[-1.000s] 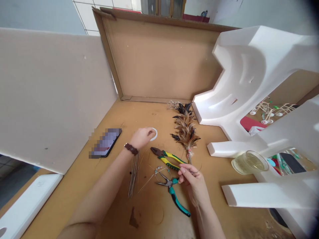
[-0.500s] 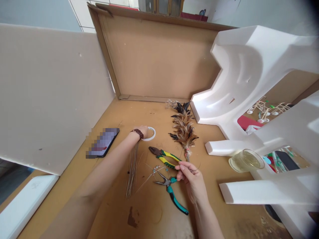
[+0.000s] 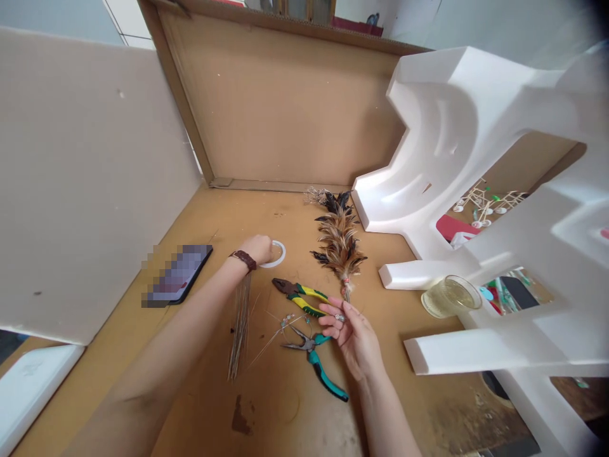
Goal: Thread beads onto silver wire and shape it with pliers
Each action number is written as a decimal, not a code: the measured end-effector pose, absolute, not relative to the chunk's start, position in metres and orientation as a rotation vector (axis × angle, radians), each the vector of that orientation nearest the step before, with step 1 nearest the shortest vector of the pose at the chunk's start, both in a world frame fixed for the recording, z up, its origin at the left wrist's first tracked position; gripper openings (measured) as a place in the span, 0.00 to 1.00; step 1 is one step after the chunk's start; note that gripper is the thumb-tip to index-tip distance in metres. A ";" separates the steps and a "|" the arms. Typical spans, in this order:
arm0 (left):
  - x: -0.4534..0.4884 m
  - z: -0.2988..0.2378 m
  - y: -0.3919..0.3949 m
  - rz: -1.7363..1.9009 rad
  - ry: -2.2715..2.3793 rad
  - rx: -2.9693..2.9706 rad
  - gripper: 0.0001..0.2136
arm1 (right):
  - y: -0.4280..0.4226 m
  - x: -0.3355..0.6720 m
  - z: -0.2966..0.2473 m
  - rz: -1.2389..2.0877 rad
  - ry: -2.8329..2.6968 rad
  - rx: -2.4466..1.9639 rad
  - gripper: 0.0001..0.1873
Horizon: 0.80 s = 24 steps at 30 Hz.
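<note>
My left hand [image 3: 257, 248] reaches out over the brown table and closes on a small white tape ring [image 3: 278, 253]. My right hand [image 3: 351, 332] sits nearer to me, fingers curled around the thin stem at the base of a brown feather bundle [image 3: 339, 239]. Yellow-and-green pliers [image 3: 299, 294] lie between the two hands. Teal-handled long-nose pliers [image 3: 316, 362] lie just left of my right hand, beside thin wire with small beads [image 3: 287, 321]. A bunch of thin brown sticks [image 3: 240, 327] lies under my left forearm.
A phone [image 3: 177, 274] lies at the left by a white board [image 3: 85, 184]. A cardboard panel [image 3: 285, 108] stands at the back. White foam packing [image 3: 476, 178] fills the right side, with a glass of pale liquid [image 3: 449, 296] beside it.
The view has swung so everything sits further left. My left hand stays at the tape ring. My right hand's fingers have shifted on the feather stem.
</note>
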<state>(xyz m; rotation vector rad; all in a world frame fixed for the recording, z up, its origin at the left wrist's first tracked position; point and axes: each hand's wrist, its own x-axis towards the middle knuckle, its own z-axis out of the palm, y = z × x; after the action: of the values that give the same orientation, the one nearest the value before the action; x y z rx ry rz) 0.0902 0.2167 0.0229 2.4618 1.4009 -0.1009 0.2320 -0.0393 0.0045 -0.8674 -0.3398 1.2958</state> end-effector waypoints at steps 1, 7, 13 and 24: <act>0.089 0.028 0.210 -0.019 1.364 2.456 0.07 | -0.039 0.232 0.004 1.295 -0.340 -0.865 0.13; 0.093 0.049 0.159 0.292 0.994 2.296 0.07 | -0.038 0.232 0.005 1.296 -0.335 -0.854 0.13; 0.099 0.048 0.129 0.407 0.514 1.516 0.13 | -0.038 0.230 0.006 1.219 -0.371 -0.951 0.14; 0.088 0.033 0.155 0.524 0.909 1.863 0.12 | -0.041 0.227 0.000 1.086 -0.447 -1.094 0.11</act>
<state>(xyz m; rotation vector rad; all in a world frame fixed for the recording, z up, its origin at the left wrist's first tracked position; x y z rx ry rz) 0.0882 0.1554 0.0334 1.8628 0.9093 0.5243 0.2272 -0.0408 0.0005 -1.0937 -0.4474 1.0857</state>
